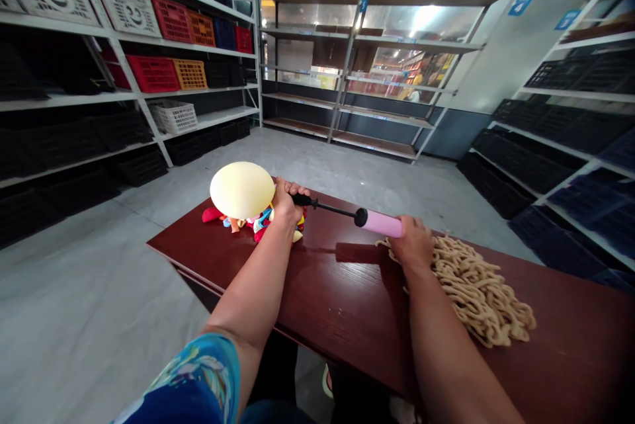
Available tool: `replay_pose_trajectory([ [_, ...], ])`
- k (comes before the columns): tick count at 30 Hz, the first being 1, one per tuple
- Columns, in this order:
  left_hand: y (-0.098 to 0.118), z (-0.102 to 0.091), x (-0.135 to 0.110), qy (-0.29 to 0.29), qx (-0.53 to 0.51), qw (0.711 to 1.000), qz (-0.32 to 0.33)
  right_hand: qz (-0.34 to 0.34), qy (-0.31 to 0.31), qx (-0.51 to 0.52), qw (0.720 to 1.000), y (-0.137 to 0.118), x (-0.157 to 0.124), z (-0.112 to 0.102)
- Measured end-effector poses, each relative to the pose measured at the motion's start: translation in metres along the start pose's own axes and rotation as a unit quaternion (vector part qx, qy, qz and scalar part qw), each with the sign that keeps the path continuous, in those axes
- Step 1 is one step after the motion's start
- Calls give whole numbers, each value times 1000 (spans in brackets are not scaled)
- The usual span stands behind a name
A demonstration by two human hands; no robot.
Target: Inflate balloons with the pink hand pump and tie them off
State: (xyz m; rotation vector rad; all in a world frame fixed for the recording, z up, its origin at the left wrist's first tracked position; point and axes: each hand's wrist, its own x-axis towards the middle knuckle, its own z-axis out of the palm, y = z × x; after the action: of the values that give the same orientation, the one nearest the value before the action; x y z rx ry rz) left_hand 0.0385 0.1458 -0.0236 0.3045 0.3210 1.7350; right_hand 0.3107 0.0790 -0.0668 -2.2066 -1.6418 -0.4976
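Head view: at the far left corner of a dark red tabletop [347, 305], a person's left hand [285, 202] is clenched in a fist around the black end of a hand pump [380, 222]. A swollen pale yellow balloon [241, 189] sits right against that fist, on its left side. The balloon hangs just over the tabletop's far edge, above a small heap of limp coloured balloons [258, 222]. From the fist a thin black rod runs right to the pump's pink barrel. The right hand [414, 242] is wrapped over the barrel's near end, fingers folded round it. That hand rests at the edge of a tangle of beige cord [476, 292] spread toward the tabletop's right side.

The middle and near part of the tabletop lie bare between the forearms. Beyond the far edge, grey floor [347, 166] opens wide to metal shelving [357, 67] on three sides. Red, orange and white crates [171, 17] line the left racks.

A blue sign [520, 3] on the white wall at upper right reads "4". The smaller blue shelf tags are too small to read.
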Motion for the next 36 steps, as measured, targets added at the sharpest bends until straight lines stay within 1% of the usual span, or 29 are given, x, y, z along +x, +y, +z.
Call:
replay_pose_trajectory([
  [2,-1,0,-1,0,-4,1000,-2,-10,5,2,1000,1,1,2],
  [4,-4,1,-4,-2,-10,1000,-6,-36,10,5,999,-4,0,2],
  [11,-24,7,-17,-4,3,999,-43,-118,28,2,993,-41,-12,-4],
  [14,-28,9,-22,-13,9,999,-52,-137,27,7,990,-48,-15,-6],
  [16,-27,10,-22,-13,16,998,-53,-137,16,13,990,-47,-15,-7],
  [19,-19,8,-17,-10,21,999,-38,-122,-2,17,992,-37,-10,-8],
  [23,-3,4,-7,15,12,1000,-15,-57,-20,6,998,-12,-3,-5],
  [25,2,3,-4,24,9,1000,-1,-32,-21,3,999,0,0,-1],
  [28,5,2,-2,27,1,1000,3,-30,-8,-4,1000,9,2,4],
  [30,3,2,-3,21,-6,1000,1,-33,-3,-8,999,7,2,5],
  [32,-2,3,-5,13,-10,1000,-2,-41,0,-11,999,0,0,3],
  [36,-16,4,-13,4,-2,1000,-26,-94,14,-4,995,-21,-8,-6],
])
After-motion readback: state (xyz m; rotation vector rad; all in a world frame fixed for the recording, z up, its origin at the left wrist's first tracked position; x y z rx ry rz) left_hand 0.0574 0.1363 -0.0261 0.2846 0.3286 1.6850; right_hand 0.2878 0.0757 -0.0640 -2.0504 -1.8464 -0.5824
